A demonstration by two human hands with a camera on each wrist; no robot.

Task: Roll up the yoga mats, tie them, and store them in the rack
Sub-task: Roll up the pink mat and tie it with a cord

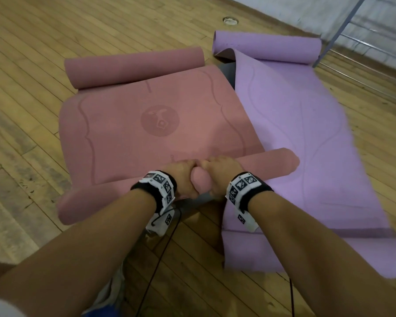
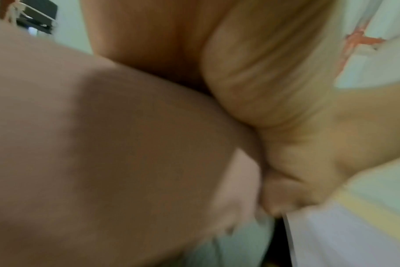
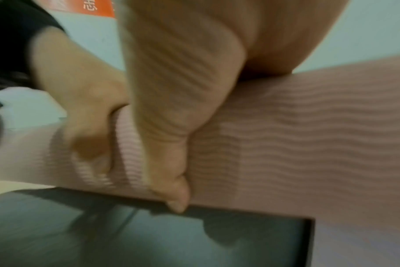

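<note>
Wood floor (image 1: 32, 65), both hands' grip curled on pink mat (image 1: 146, 124) roll, wrist cam: ribbed underside, thumb (image 3: 171, 180)

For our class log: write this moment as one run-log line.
step: rolling | object: pink mat, near end rolled | left hand: grips roll | right hand: grips roll | purple mat: untouched

Wooden floor (image 1: 44, 53) under two mats (image 1: 151, 115)
</note>
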